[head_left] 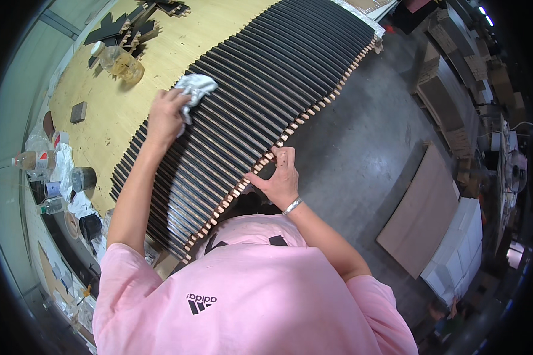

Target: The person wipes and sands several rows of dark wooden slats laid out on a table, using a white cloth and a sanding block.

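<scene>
Partly hidden: left hand's [166, 118] fingertips, bunched into one white cloth [199, 86] on the slats [266, 77]. Slats, black, lie side by side along the table [177, 44]; too many to count surely, far end partly cut off. Right hand [283, 179], one bangle [292, 205]: thumb spread from fingers at the slat ends, some fingertips unseen. Left of slats: one bottle [121, 64], one block [79, 112].

Cloth [199, 86] on slats [249, 112]; slats on table [177, 44]; bottle [121, 64] left of slats.
</scene>
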A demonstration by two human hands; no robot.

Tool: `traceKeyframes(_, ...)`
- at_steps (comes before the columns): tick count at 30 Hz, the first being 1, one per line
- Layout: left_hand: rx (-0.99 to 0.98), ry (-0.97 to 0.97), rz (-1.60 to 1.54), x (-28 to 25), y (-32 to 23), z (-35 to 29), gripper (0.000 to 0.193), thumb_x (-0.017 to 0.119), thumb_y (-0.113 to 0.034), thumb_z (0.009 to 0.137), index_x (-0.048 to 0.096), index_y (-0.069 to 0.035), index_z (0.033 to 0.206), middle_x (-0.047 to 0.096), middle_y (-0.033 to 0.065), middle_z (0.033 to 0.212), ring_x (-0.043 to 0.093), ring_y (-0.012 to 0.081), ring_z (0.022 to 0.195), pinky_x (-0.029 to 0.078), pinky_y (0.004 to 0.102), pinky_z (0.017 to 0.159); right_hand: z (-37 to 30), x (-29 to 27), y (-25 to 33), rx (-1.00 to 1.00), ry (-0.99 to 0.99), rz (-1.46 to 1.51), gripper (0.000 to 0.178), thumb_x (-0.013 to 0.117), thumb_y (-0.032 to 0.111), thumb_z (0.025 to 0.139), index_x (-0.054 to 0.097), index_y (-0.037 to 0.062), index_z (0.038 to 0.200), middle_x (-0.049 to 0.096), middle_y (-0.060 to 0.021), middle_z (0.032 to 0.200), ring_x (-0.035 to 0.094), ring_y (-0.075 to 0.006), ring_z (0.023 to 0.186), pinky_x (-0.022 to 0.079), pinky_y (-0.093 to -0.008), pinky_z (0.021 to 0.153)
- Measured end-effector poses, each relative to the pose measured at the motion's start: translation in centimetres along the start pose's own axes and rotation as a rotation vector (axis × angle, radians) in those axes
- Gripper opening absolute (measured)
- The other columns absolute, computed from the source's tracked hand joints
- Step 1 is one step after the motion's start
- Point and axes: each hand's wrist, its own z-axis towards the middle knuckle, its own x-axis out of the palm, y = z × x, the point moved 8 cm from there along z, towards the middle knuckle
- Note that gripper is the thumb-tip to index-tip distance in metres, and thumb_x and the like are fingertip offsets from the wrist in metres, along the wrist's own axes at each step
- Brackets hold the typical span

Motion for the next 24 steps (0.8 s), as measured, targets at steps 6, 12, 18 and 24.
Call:
traceKeyframes(6,0.657,0.122,-0.340,1.0,-17.2,-2.6,0.028,0.069,0.001,0.063,0.073,-0.011,0.088,0.071,0.0066,0.102,0.063,0.0287,0.095,0.051,0.0403,0.091,0.1,0.1,-0.5,-0.015,-0.021,-0.025,0.077,0.088,0.043,0.064,0.052,0.0029,0.119,0.047,-0.0127,0.110,0.062,-0.0334,0.092,0.055,-0.0446,0.073)
traceKeyframes(12,-0.008,-0.080,0.018,0.5,3.9,0.7,0.029,0.065,0.005,0.068,0.074,-0.009,0.092,0.072,0.0095,0.105,0.061,0.0332,0.092,0.052,0.0405,0.086,0.1,0.3,-0.1,-0.002,-0.007,0.008,0.077,0.088,0.044,0.064,0.051,0.0035,0.118,0.048,-0.0115,0.109,0.062,-0.0326,0.090,0.056,-0.0446,0.071)
traceKeyframes(18,0.667,0.162,-0.402,0.3,-16.2,-2.1,0.025,0.066,0.003,0.062,0.069,-0.010,0.083,0.067,0.0056,0.086,0.064,0.0271,0.090,0.053,0.0394,0.081,0.2,0.5,-0.9,-0.003,-0.010,0.005,0.075,0.088,0.046,0.064,0.051,0.0046,0.115,0.048,-0.0116,0.109,0.063,-0.0328,0.091,0.056,-0.0440,0.070)
traceKeyframes(24,0.029,-0.049,-0.073,-1.6,-1.9,0.7,0.022,0.068,0.000,0.072,0.075,-0.010,0.090,0.072,0.0077,0.102,0.064,0.0292,0.090,0.053,0.0381,0.082,0.3,0.3,-0.5,-0.007,-0.013,0.035,0.076,0.087,0.047,0.064,0.051,0.0058,0.117,0.047,-0.0115,0.108,0.062,-0.0330,0.089,0.056,-0.0448,0.071)
